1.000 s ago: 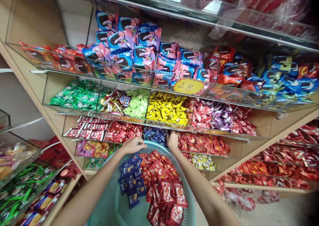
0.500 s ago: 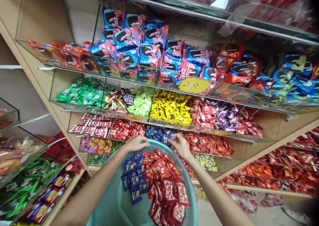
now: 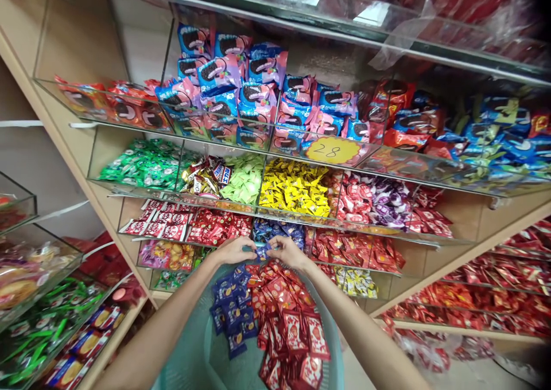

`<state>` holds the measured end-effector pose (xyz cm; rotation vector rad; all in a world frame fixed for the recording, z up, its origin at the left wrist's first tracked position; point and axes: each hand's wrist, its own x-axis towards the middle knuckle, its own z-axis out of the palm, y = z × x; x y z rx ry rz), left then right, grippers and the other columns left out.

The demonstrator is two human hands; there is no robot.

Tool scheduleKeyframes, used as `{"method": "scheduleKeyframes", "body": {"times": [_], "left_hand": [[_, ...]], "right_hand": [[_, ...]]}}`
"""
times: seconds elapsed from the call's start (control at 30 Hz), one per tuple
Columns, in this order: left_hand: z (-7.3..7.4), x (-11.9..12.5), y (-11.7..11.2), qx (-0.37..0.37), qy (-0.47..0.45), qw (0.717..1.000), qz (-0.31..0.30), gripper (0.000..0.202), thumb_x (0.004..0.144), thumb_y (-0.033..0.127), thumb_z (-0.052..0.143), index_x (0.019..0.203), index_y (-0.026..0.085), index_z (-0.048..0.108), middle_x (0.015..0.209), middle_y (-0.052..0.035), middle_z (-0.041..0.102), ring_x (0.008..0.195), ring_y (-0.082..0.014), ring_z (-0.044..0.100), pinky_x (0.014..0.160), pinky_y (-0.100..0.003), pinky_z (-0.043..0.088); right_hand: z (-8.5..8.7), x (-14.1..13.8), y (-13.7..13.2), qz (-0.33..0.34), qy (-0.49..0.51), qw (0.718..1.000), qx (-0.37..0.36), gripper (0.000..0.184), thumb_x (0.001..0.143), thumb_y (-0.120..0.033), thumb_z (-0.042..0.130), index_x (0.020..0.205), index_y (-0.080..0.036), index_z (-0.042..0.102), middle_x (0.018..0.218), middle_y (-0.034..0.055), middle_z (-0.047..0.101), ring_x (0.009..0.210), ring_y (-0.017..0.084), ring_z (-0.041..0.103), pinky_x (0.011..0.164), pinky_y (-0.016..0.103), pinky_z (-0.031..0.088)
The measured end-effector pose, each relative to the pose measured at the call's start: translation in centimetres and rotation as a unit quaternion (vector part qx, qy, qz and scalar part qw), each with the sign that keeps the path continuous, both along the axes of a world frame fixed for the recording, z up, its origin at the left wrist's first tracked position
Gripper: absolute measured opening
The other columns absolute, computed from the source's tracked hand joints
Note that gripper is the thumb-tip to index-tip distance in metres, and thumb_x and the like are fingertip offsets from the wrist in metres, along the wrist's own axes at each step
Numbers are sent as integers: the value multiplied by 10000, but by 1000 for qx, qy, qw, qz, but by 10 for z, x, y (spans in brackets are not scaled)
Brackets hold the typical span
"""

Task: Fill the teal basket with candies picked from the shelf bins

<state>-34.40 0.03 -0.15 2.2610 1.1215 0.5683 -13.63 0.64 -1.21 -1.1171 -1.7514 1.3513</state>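
Note:
A small blue candy packet [image 3: 261,253] is pinched between my left hand [image 3: 232,250] and my right hand [image 3: 287,251], over the far rim of the basket. Both hands have closed fingers, one at each side of the packet. Below them is a teal plastic basket [image 3: 185,344], with several blue candy packets [image 3: 235,309] on its left side and a heap of red candy packets [image 3: 293,327] on its right. Just behind my hands, a shelf bin holds more blue packets [image 3: 279,229], partly hidden by the right hand.
Glass-fronted shelves rise ahead, with yellow candies [image 3: 295,189], green candies [image 3: 140,162], and blue-pink cookie packs [image 3: 219,74] above. A yellow price tag [image 3: 336,149] reads 28. Red packets [image 3: 344,245] fill the bin at right. Another stocked shelf [image 3: 51,321] stands at left.
My right hand has moved left from the blue bin to meet my left hand. A blue candy packet now shows between the fingertips of both hands.

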Motion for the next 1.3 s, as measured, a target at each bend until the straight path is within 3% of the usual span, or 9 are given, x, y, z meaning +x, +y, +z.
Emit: {"method": "scheduleKeyframes", "body": {"times": [0.17,0.37,0.9,1.13,1.23,1.3], "left_hand": [[0,0,2,-7,-4,1000,-15,199,757,350,540,758,180,643,799,-6,578,766,-141,524,719,-222,382],[-5,-2,6,-15,-11,1000,-22,246,758,408,537,753,187,646,789,-2,576,753,-138,514,715,-220,380],[-3,-2,6,-37,-22,999,-21,331,766,466,496,687,177,637,764,1,559,735,-139,511,711,-219,382],[0,1,4,-26,-23,999,-25,231,731,372,550,689,169,650,746,-1,599,736,-140,533,718,-215,392],[-4,0,6,-35,-17,999,-23,150,700,235,537,753,177,665,796,1,635,774,-143,558,732,-206,399],[-8,-2,8,-35,-7,999,-9,219,669,154,492,791,191,669,840,7,648,803,-144,565,741,-203,402]], "right_hand": [[-2,-2,1,-5,2,1000,-13,364,540,-402,713,751,-159,543,651,-47,537,396,43,437,371,181,354],[-9,0,4,-10,6,1000,-19,315,689,-473,575,760,-166,556,418,-71,468,339,63,394,338,172,294],[-3,-1,-3,-93,54,994,-30,313,663,-464,587,717,-161,533,427,-66,481,348,59,364,364,186,269],[-3,-1,-6,-66,45,997,-2,306,725,-486,508,758,-186,461,415,-73,485,332,72,372,366,190,292],[8,4,-11,-45,15,998,49,278,773,-469,457,781,-191,440,427,-78,470,344,78,392,378,188,293],[18,8,-18,-31,-8,996,84,251,799,-444,435,782,-193,440,457,-77,458,370,84,428,398,192,307]]}}
